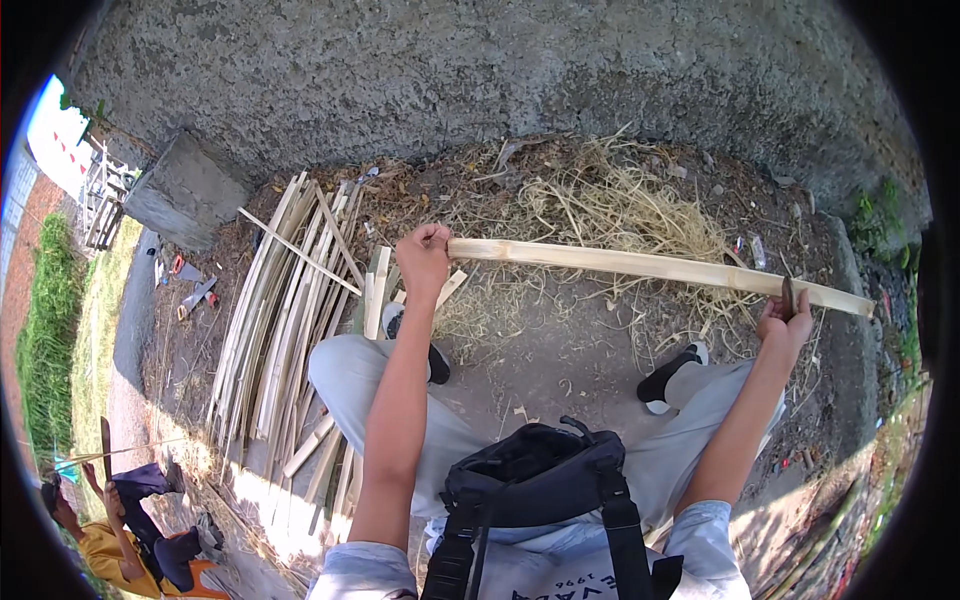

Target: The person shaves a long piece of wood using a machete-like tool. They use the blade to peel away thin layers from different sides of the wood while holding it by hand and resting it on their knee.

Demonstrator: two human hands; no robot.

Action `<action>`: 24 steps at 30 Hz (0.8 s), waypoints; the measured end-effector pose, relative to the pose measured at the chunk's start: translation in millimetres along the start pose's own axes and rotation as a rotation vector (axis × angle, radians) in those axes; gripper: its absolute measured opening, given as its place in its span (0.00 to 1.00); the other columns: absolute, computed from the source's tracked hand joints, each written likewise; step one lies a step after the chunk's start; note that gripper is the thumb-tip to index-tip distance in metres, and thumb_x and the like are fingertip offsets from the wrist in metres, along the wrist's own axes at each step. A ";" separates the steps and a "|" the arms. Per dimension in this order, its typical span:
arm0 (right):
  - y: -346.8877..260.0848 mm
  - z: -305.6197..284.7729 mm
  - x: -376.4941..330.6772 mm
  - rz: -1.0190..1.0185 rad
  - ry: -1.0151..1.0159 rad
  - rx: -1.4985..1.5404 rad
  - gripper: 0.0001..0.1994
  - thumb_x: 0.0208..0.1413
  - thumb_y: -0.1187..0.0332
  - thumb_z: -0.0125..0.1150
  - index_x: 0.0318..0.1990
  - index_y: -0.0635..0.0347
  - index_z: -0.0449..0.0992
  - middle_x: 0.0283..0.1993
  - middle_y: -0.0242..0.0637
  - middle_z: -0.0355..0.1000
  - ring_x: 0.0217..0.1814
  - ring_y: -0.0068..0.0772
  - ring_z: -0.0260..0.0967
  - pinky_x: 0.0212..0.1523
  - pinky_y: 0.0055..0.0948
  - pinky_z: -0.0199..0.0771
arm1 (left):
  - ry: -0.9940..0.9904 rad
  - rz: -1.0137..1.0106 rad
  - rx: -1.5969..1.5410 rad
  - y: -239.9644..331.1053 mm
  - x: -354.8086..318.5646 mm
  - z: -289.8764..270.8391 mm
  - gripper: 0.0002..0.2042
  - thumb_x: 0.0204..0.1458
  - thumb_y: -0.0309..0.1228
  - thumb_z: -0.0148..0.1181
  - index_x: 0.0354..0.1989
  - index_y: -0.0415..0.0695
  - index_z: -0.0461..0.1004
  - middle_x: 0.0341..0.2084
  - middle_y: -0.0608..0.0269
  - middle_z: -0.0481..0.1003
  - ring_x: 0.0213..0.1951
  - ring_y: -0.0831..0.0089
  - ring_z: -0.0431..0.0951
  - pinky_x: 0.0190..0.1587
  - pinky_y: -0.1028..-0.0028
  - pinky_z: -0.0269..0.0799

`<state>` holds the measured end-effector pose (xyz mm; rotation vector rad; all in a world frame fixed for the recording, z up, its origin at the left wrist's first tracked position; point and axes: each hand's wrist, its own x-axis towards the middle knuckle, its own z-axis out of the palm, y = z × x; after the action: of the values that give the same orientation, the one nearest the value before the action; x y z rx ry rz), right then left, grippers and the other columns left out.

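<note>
A long, pale bamboo strip (620, 262) stretches across in front of me, slightly lower at its right end. My left hand (424, 258) is closed around its left end. Near the other end, my right hand (786, 322) grips a dark knife (788, 292), which stands against the strip. Much of the knife is hidden by my fingers and seen nearly edge-on. Curly bamboo shavings (640, 205) lie in a heap beyond the strip, between it and the wall, with more scattered around my feet.
A stack of bamboo strips (285, 310) lies to my left, short pieces beside my left knee. A rough wall (560, 70) rises ahead, with a concrete block (190, 190) at its left. Handsaws (195, 298) lie on the ground. Lower left, another person (130, 545) sits holding a blade.
</note>
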<state>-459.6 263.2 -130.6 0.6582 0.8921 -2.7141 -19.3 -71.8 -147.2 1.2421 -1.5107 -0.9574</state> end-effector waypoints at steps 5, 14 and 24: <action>0.6 1.1 -1.5 0.012 0.008 -0.014 0.08 0.53 0.62 0.64 0.31 0.56 0.77 0.26 0.31 0.74 0.26 0.22 0.71 0.32 0.21 0.69 | 0.070 0.216 0.219 1.6 1.5 -3.9 0.06 0.53 0.24 0.58 0.31 0.33 0.77 0.17 0.57 0.74 0.17 0.75 0.71 0.24 0.72 0.67; -1.3 3.1 -7.0 -0.026 0.003 0.015 0.09 0.54 0.61 0.63 0.30 0.56 0.76 0.25 0.30 0.73 0.24 0.22 0.70 0.29 0.19 0.68 | 0.224 0.088 0.081 -11.3 13.4 -12.6 0.07 0.55 0.24 0.54 0.33 0.30 0.75 0.16 0.60 0.75 0.18 0.74 0.76 0.22 0.74 0.68; -4.9 4.2 -15.2 -0.084 0.011 0.069 0.09 0.54 0.63 0.63 0.31 0.58 0.74 0.22 0.32 0.70 0.19 0.23 0.64 0.25 0.20 0.67 | -0.507 -0.180 0.096 -34.1 -19.6 27.0 0.13 0.58 0.33 0.54 0.42 0.34 0.71 0.28 0.54 0.75 0.31 0.71 0.78 0.27 0.72 0.71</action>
<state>-449.4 265.4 -117.9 0.6638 0.8502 -2.8294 -35.3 -58.6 -190.2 1.2789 -1.8710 -1.4100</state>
